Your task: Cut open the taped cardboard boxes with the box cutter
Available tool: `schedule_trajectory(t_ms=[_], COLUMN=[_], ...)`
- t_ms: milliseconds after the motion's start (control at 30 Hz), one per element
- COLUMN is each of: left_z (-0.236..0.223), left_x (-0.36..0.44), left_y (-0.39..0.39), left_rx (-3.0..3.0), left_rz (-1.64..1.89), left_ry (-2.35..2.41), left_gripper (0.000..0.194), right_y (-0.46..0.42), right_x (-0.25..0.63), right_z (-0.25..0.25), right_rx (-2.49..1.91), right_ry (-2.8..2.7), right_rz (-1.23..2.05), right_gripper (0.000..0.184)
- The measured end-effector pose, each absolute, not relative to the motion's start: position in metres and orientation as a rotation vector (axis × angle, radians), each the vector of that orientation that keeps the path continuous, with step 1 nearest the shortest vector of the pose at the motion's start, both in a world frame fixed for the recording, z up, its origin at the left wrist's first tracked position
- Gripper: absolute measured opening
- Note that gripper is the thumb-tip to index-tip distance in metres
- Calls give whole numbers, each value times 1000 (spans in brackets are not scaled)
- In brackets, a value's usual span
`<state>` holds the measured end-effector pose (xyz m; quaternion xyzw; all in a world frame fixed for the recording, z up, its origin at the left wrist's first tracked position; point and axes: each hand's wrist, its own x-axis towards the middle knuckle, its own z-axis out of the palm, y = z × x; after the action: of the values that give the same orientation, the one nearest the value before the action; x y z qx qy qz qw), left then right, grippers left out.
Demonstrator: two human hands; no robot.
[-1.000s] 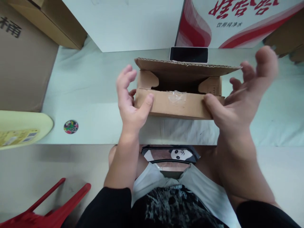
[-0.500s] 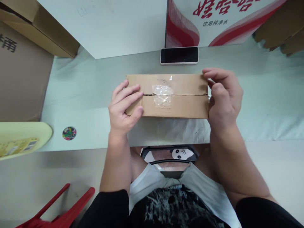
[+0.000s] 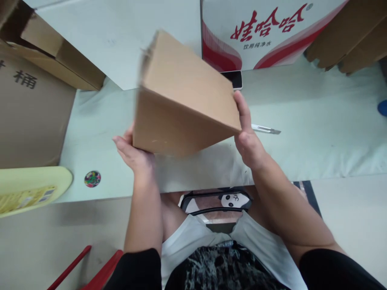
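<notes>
A brown cardboard box (image 3: 187, 96) is tilted in the air over the table, held between both my hands. My left hand (image 3: 136, 153) supports its lower left corner from below, with part of the fingers behind the box. At the right end, my right hand (image 3: 248, 133) grips the edge, its other fingers hidden. The box's left end is blurred by motion. Just right of my right hand, a utility knife (image 3: 266, 129) lies on the table with its blade end pointing right. Behind the box, a phone (image 3: 237, 79) is partly covered.
A pale green cloth covers the table (image 3: 317, 141). At the back stands a white and red carton (image 3: 272, 36); brown cartons (image 3: 36, 117) are on the left. A yellow-green container (image 3: 33, 187) and a round sticker (image 3: 92, 179) sit near the front left edge. A red stool (image 3: 102, 270) is below.
The box has been lifted and turned; its taped face no longer shows and its left end is higher. The utility knife has come into view, and the phone is now partly hidden.
</notes>
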<state>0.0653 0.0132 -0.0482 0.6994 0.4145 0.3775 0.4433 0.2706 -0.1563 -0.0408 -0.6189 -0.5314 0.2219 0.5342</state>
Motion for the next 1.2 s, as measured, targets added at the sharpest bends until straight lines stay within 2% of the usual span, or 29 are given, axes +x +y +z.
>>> schedule_trajectory(t_ms=[133, 333, 500, 567, 700, 767, 933, 1067, 1200], left_z=[-52, -69, -73, -71, -66, -64, -60, -62, -62], left_x=[79, 79, 72, 73, 78, 79, 72, 66, 63], left_y=[-8, -16, -11, -11, -15, -16, -10, -8, -7], left_rx=[1548, 1288, 1278, 1456, 1856, 1992, 2300, 2302, 2304], left_rz=[776, 499, 258, 344, 1152, 1396, 1195, 1143, 1138], left_ry=[1075, 1024, 1113, 1157, 1004, 760, 390, 403, 402], left_gripper=[50, 57, 46, 42, 48, 47, 44, 45, 44], right_y=[-163, -166, -165, -165, -160, -157, -157, -167, -174], right_x=[266, 268, 280, 282, 274, 268, 274, 300, 315], right_z=[-22, -13, -22, -26, -32, -34, -34, -45, -65], right_rx=[-1564, -1523, -1518, -1525, -1495, -1458, -1516, -2064, -2544], right_ry=[-1376, -1376, -1280, -1281, -1398, -1464, -1432, -1023, -933], right_rz=[447, 363, 366, 384, 462, 486, 441, 109, 111], right_gripper=[97, 72, 54, 50, 50, 54, 51, 40, 51])
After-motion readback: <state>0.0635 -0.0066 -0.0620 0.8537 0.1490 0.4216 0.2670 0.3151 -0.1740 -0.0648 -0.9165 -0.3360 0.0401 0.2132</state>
